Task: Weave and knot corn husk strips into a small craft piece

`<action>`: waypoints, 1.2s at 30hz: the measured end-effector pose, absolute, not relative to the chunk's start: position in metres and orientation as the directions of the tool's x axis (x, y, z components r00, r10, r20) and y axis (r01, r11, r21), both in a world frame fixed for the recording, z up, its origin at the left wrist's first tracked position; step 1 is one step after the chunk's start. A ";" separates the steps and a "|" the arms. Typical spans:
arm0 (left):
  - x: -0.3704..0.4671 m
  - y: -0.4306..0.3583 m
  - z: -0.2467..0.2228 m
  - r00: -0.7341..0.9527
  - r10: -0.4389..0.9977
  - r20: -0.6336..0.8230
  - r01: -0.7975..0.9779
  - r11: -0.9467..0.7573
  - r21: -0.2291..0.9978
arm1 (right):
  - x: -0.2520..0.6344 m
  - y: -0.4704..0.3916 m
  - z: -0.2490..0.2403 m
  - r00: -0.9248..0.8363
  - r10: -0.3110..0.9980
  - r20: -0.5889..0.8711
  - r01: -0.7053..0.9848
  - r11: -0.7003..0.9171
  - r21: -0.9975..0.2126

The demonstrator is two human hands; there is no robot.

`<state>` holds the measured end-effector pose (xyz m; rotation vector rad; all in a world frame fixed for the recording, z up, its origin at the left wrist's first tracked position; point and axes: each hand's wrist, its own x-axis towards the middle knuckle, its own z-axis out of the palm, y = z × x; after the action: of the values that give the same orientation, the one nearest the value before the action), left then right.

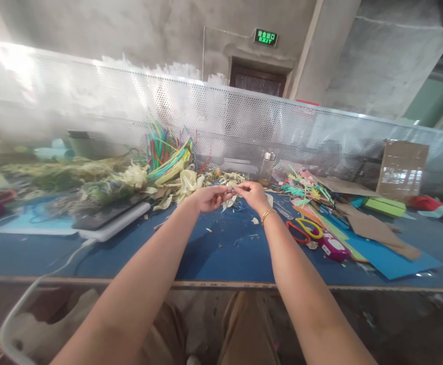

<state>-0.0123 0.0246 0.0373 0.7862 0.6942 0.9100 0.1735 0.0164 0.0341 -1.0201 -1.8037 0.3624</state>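
At mid-frame, the left hand [211, 198] and right hand [255, 196] pinch a tiny piece [231, 190] (details unclear), best held lightly.

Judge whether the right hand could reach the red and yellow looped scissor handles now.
Likely yes: the handles lie uncovered near the right hand, though it looks busy beside the left hand.

At lower centre of the frame, the scrap-strewn blue tabletop [223, 263] leaves a low lane between the forearms, up to the left hand [211, 198] and right hand [255, 196]. A white cabled device [117, 223] blocks the left, scissors [307, 234] the right; beyond, the perforated metal screen [191, 106] bars the way.
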 end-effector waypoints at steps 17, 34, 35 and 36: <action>-0.007 0.017 0.033 0.326 0.944 -0.051 -0.224 0.130 0.966 | 0.166 0.013 0.033 -0.180 0.733 0.656 0.587 0.615 -0.527; -0.025 0.045 0.039 -0.099 0.995 -0.023 -0.609 -0.042 0.792 | 0.209 0.035 0.023 0.053 0.817 0.574 0.487 0.481 -0.729; -0.027 0.045 0.040 -0.130 0.991 -0.025 -0.647 -0.066 0.759 | 0.209 0.038 0.020 0.057 0.827 0.560 0.492 0.465 -0.736; -0.029 0.046 0.042 -0.157 0.987 -0.024 -0.684 -0.091 0.724 | 0.211 0.040 0.017 0.061 0.834 0.548 0.496 0.452 -0.742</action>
<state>-0.0289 0.0456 0.0422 0.5735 0.7113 1.6133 0.2105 0.0398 0.0174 -1.1905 -1.5906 0.3803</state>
